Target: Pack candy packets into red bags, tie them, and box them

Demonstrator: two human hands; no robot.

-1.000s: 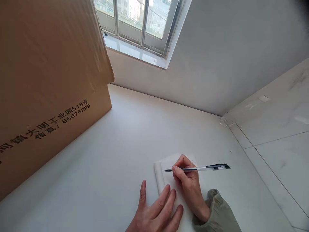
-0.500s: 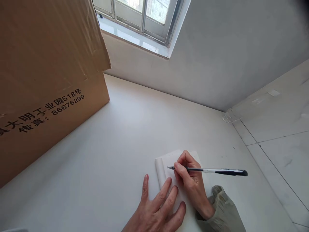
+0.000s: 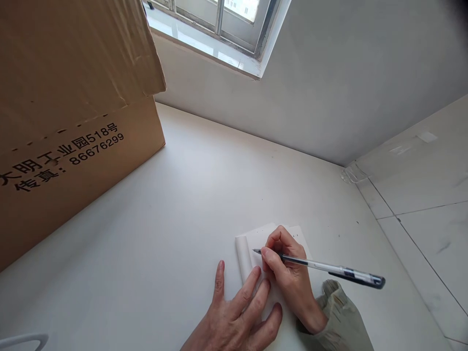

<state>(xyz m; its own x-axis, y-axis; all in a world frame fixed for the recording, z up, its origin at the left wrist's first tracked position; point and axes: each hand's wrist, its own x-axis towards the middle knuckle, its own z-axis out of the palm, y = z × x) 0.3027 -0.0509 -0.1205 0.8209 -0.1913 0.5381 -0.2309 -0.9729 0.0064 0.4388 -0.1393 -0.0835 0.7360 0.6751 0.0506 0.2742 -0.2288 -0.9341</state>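
Note:
A clear pen [image 3: 329, 267] with a dark cap on its rear end is pinched in my right hand [image 3: 287, 268]. Its tip points left, at or just above the white page of a small notepad [image 3: 256, 239]; whether it touches I cannot tell. The notepad's left edge is a rolled-over fold of paper [image 3: 243, 256]. My left hand [image 3: 239, 317] lies with fingers spread, its fingertips on the lower part of the pad and its thumb or outer finger on the table. Small dark marks show near the pad's upper right corner. My right hand covers much of the page.
A large cardboard box [image 3: 84, 112] with printed characters stands at the left on the white table [image 3: 175, 219]. Behind are a grey wall and a window [image 3: 234, 24]. A marble-tiled wall [image 3: 431, 204] borders the right. A white curved object [image 3: 29, 339] enters at the lower left.
The pen's rear end has swung down towards me and to the right, while its tip has shifted slightly. My left hand stays on the pad. The head view has moved a little.

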